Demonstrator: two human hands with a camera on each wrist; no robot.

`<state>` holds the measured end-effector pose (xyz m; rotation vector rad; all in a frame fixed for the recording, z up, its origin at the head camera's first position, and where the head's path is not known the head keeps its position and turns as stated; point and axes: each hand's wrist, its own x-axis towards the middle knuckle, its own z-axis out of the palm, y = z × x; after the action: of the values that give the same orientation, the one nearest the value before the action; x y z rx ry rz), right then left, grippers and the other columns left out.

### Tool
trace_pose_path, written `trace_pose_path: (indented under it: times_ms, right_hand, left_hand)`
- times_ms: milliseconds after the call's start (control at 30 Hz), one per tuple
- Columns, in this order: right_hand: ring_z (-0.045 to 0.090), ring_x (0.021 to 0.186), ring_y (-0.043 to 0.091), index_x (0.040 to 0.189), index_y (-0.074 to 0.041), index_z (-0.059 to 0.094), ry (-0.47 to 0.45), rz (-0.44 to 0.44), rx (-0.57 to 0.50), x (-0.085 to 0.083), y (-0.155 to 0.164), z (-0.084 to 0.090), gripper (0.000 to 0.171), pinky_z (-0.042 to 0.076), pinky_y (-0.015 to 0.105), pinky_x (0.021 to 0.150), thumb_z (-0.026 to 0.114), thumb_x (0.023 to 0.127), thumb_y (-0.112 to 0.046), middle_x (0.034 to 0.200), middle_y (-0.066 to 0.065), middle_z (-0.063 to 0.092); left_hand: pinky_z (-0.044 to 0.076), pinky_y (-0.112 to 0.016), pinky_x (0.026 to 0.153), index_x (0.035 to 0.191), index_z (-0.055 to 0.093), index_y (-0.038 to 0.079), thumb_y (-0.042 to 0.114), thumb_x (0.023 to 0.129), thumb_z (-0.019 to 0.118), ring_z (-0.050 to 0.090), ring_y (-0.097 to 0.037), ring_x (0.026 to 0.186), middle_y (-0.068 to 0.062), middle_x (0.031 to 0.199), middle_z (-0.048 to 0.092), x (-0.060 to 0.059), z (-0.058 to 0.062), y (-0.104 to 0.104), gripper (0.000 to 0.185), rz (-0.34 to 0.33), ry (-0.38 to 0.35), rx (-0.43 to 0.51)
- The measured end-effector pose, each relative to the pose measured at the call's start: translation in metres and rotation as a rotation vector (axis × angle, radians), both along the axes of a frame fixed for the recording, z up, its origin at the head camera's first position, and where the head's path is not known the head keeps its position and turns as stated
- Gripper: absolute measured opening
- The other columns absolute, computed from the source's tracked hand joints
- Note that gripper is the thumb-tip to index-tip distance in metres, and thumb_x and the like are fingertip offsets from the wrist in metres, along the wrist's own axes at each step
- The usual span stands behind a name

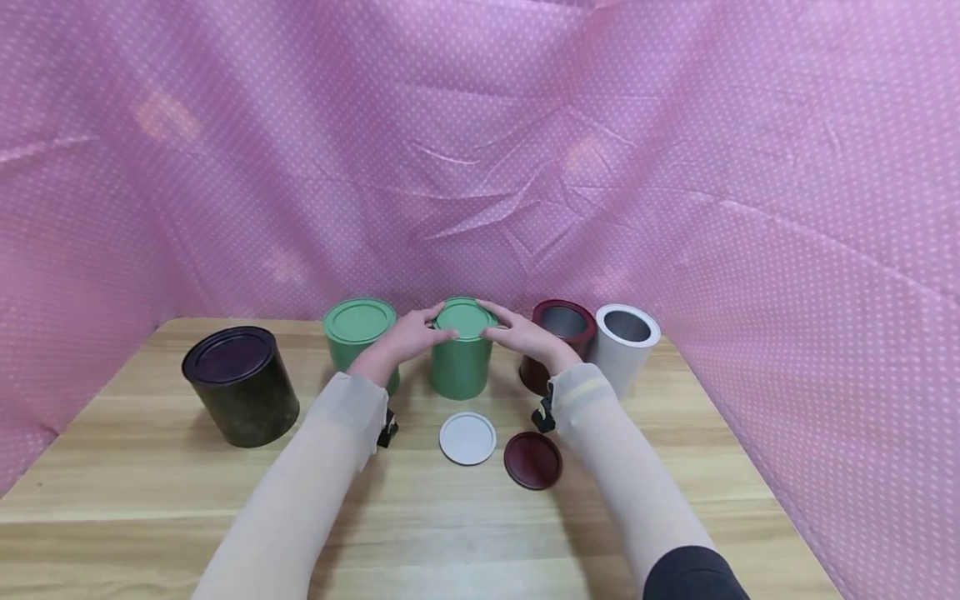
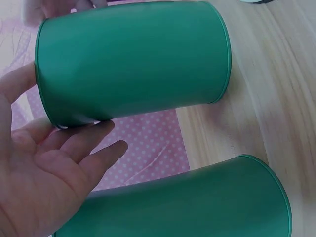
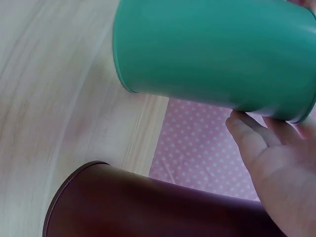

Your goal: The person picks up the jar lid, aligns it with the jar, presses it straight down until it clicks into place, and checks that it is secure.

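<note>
A green can (image 1: 461, 367) stands upright in the middle of the wooden table (image 1: 150, 500), with a green lid (image 1: 465, 318) on top. My left hand (image 1: 411, 337) reaches the lid from the left. Its nearly straight fingertips (image 2: 101, 129) touch the rim, and the thumb lies by the lid's top. My right hand (image 1: 519, 333) meets the lid from the right, its fingertips (image 3: 243, 127) on the rim. Neither hand lifts the can. A second green can (image 1: 358, 333) with its lid on stands just to the left, also visible as the green can (image 2: 187, 202) below my left hand.
A black lidded can (image 1: 240, 385) stands at the left. A maroon can (image 1: 561, 332) and a white can (image 1: 627, 346), both without lids, stand at the right. A white lid (image 1: 467, 437) and a maroon lid (image 1: 532, 459) lie flat on the table nearer me. Pink dotted cloth (image 1: 675, 167) hangs around the table.
</note>
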<state>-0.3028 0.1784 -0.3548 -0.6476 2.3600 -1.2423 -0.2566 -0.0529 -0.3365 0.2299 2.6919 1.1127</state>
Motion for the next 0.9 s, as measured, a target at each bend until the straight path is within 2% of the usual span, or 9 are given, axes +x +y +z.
trace_pose_path:
  times_ms: [133, 367, 567, 767, 900]
  right_hand:
    - [0.035, 0.141, 0.03, 0.154, -0.033, 0.023, 0.015, -0.005, 0.003, 0.001, -0.001, 0.003, 0.065, 0.029, 0.053, 0.115, 0.052, 0.096, -0.033, 0.155, 0.008, 0.035]
    - [0.039, 0.139, 0.031, 0.154, -0.03, 0.026, 0.032, -0.048, 0.039, 0.005, -0.006, 0.005, 0.064, 0.027, 0.054, 0.115, 0.054, 0.096, -0.035, 0.152, 0.01, 0.039]
    - [0.041, 0.138, 0.032, 0.154, -0.022, 0.026, 0.105, -0.105, 0.047, 0.013, -0.01, 0.006, 0.065, 0.034, 0.048, 0.114, 0.055, 0.097, -0.035, 0.15, 0.015, 0.043]
    - [0.035, 0.141, 0.036, 0.155, -0.021, 0.021, 0.193, -0.102, 0.086, 0.029, -0.006, 0.007, 0.067, 0.034, 0.052, 0.113, 0.052, 0.099, -0.04, 0.154, 0.017, 0.034]
    - [0.034, 0.141, 0.037, 0.156, -0.023, 0.02, 0.218, -0.091, 0.106, 0.04, 0.001, 0.008, 0.067, 0.033, 0.054, 0.113, 0.052, 0.099, -0.04, 0.156, 0.015, 0.032]
  left_hand:
    - [0.023, -0.059, 0.115, 0.156, 0.016, 0.015, 0.047, 0.095, 0.053, 0.027, -0.039, 0.144, -0.017, 0.158, 0.026, -0.001, 0.003, 0.001, 0.078, -0.004, 0.011, -0.029]
    - [0.021, -0.059, 0.116, 0.157, 0.01, 0.013, 0.046, 0.098, 0.048, 0.023, -0.041, 0.145, -0.019, 0.158, 0.023, 0.0, 0.007, 0.0, 0.077, -0.053, 0.009, -0.116]
    - [0.017, -0.054, 0.119, 0.157, 0.009, 0.013, 0.04, 0.099, 0.052, 0.018, -0.036, 0.147, -0.016, 0.161, 0.017, 0.0, 0.004, 0.001, 0.077, -0.066, 0.156, -0.123]
    - [0.009, -0.061, 0.117, 0.156, 0.014, 0.014, 0.045, 0.098, 0.051, 0.002, -0.035, 0.15, -0.013, 0.163, 0.01, 0.014, 0.004, 0.005, 0.076, -0.091, 0.272, -0.152]
    - [0.01, -0.057, 0.119, 0.156, 0.018, 0.013, 0.049, 0.096, 0.053, 0.003, -0.036, 0.15, -0.013, 0.162, 0.013, 0.022, 0.004, 0.011, 0.078, -0.123, 0.34, -0.178]
